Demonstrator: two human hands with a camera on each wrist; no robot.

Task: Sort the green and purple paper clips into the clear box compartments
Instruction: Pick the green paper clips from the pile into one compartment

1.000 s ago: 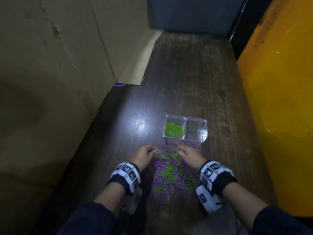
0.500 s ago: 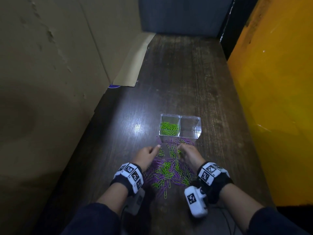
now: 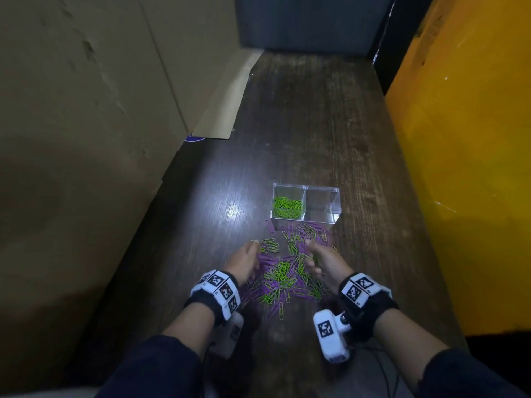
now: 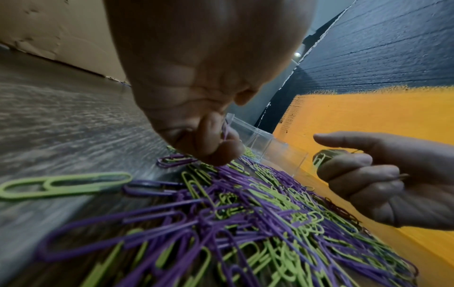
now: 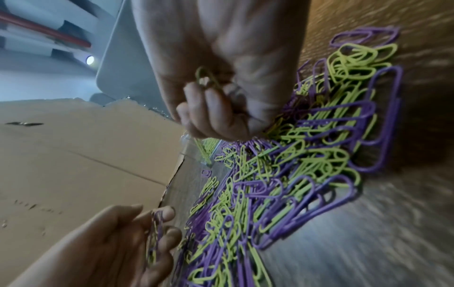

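A clear two-compartment box (image 3: 307, 187) stands on the dark wooden table. Its left compartment holds green paper clips (image 3: 287, 207); the right compartment (image 3: 323, 208) looks empty. A mixed pile of green and purple clips (image 3: 283, 275) lies in front of the box, between my hands. My left hand (image 3: 244, 261) hovers over the pile's left edge and pinches purple clips (image 5: 156, 226) in curled fingers (image 4: 216, 149). My right hand (image 3: 323, 261) is a fist at the pile's right edge, gripping green clips (image 5: 206, 77), which also show in the left wrist view (image 4: 321, 158).
A cardboard wall (image 3: 86, 124) runs along the table's left side, with a flap (image 3: 227, 101) lying on the table. A yellow panel (image 3: 465, 168) borders the right side. Bare table (image 3: 301, 116) stretches beyond the box to a dark back wall.
My right wrist has rolled, so its camera unit now faces up, and the hand has drawn into a fist. My left hand stays at the pile's left edge, fingers curled in more.
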